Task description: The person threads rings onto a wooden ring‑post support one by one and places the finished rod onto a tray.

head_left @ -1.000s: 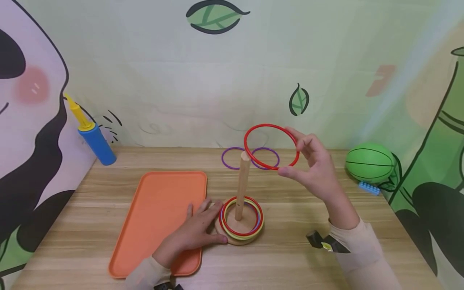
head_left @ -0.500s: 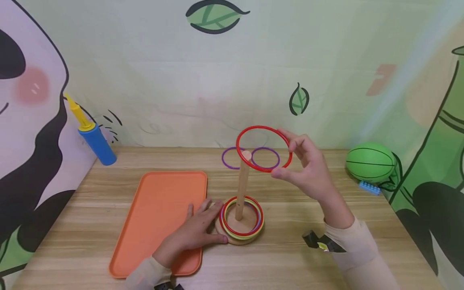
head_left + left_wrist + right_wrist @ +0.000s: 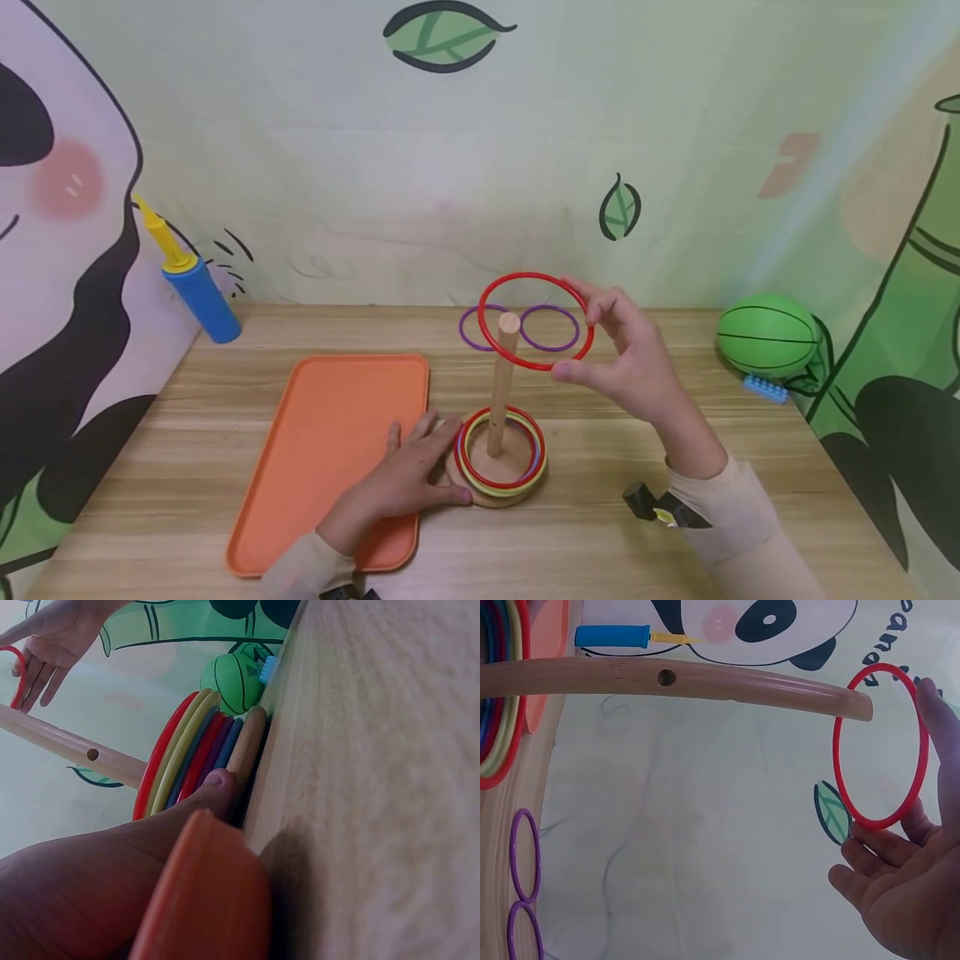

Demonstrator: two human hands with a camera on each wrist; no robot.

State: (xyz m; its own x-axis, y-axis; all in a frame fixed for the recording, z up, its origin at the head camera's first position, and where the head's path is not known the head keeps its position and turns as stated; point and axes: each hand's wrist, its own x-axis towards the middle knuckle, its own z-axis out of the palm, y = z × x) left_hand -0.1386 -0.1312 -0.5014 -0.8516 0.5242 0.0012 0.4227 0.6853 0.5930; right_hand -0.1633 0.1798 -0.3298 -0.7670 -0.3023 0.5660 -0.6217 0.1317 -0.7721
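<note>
A wooden ring-toss stand (image 3: 502,392) has an upright peg and a round base. Several coloured rings (image 3: 187,754), red, yellow, blue and purple, lie stacked at its foot. My right hand (image 3: 626,358) pinches a red ring (image 3: 528,367) between thumb and fingers at the peg's top. In the head view the peg's top shows inside this tilted ring, whose near side crosses in front of the wood. In the right wrist view the peg's end overlaps the ring (image 3: 921,780). My left hand (image 3: 401,475) rests against the base's left edge, thumb touching the wood.
An orange tray (image 3: 337,417) lies left of the stand, under part of my left hand. Two purple rings (image 3: 550,348) lie behind the peg. A blue-and-yellow pump (image 3: 198,296) stands back left; a green ball (image 3: 767,336) and blue block (image 3: 766,388) are at right.
My right hand has moved left and slightly down with the red ring, bringing the ring's outline over the peg's top. My left hand has stayed at the base.
</note>
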